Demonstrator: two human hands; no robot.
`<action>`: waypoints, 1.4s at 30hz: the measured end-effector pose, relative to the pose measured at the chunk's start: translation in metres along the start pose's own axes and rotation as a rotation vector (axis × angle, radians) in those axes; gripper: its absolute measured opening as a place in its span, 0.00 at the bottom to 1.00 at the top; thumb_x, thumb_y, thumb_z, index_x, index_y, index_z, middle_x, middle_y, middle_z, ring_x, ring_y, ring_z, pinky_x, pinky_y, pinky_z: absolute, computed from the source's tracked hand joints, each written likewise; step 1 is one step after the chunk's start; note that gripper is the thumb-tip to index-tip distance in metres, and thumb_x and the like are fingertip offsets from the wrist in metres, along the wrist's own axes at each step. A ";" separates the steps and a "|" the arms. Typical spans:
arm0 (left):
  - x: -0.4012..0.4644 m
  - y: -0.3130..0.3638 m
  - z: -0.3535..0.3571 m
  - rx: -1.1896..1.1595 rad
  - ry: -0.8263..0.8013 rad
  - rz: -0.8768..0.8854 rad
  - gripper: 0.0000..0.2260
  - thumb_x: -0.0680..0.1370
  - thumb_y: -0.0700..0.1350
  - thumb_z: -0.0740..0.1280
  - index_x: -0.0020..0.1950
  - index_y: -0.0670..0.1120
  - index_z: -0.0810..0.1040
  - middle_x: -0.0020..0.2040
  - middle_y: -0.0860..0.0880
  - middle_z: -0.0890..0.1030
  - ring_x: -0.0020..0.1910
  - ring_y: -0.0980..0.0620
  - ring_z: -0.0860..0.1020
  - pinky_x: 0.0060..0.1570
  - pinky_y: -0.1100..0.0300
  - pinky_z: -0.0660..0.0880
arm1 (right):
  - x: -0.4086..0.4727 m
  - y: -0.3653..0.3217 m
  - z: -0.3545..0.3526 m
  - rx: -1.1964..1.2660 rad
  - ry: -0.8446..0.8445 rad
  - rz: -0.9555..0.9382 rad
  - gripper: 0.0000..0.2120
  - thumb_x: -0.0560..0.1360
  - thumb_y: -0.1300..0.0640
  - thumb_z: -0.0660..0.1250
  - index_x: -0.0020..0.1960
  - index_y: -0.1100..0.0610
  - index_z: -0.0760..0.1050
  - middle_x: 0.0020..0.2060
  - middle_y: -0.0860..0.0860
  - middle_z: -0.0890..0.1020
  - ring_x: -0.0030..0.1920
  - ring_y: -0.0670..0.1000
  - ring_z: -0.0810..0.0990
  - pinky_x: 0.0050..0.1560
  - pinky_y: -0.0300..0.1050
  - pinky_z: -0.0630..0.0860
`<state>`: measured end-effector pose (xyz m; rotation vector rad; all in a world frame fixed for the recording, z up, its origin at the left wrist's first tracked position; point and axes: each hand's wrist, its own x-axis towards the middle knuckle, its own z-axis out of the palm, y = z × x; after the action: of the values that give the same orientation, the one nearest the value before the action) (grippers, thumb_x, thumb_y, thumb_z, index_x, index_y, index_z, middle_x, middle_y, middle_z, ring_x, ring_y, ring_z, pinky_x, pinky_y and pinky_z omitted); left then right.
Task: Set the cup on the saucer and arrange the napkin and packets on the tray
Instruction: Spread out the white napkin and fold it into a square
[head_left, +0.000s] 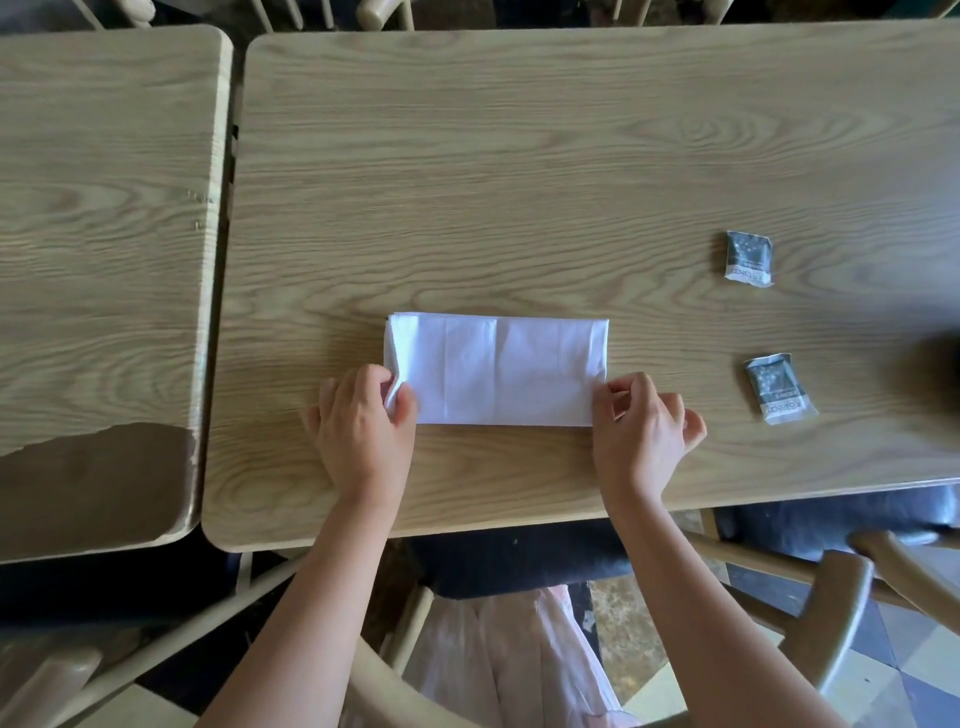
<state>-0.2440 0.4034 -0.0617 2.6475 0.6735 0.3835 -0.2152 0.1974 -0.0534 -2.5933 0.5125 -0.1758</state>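
Napkin (498, 371) flat on table (519, 156), L hand (363, 426) & R hand (641, 431) pinching its near corners.

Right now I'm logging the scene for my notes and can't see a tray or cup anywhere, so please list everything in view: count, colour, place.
folded white paper napkin: one, white, flat near the front edge of the larger table, between the hands
small grey foil packets: two, grey with white print, on the table right of the napkin, one farther back, one nearer, apart from each other
light oak-grain wooden table: one, pale wood, centre and right
second wooden table with worn corner: one, pale wood, left, separated by a gap
wooden chair frames: several, pale wood, around the tables
cup, saucer, tray: none visible
hands: left hand pinches the napkin's left end; right hand pinches its right end
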 end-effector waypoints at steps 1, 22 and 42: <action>0.001 0.000 -0.001 -0.013 0.004 -0.046 0.11 0.69 0.43 0.69 0.50 0.43 0.76 0.44 0.42 0.79 0.47 0.39 0.74 0.46 0.49 0.66 | 0.000 0.000 0.000 0.006 0.020 0.007 0.04 0.73 0.55 0.65 0.43 0.55 0.73 0.33 0.45 0.75 0.45 0.54 0.74 0.61 0.56 0.61; 0.026 -0.004 0.019 0.286 -0.337 0.569 0.30 0.74 0.61 0.53 0.74 0.52 0.58 0.76 0.45 0.58 0.75 0.48 0.57 0.69 0.40 0.55 | 0.044 0.006 0.018 -0.371 -0.381 -0.838 0.30 0.75 0.45 0.50 0.75 0.55 0.54 0.75 0.54 0.56 0.75 0.50 0.50 0.73 0.56 0.51; 0.119 0.060 0.037 0.460 -0.445 1.374 0.23 0.80 0.52 0.50 0.74 0.60 0.50 0.77 0.49 0.48 0.75 0.49 0.42 0.70 0.38 0.44 | -0.083 0.044 -0.018 -0.488 -0.352 -0.645 0.33 0.74 0.42 0.54 0.73 0.58 0.58 0.73 0.58 0.62 0.73 0.57 0.59 0.65 0.62 0.64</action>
<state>-0.1063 0.4038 -0.0493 3.0155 -1.4150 -0.0757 -0.3102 0.1862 -0.0618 -3.0808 -0.4779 0.2248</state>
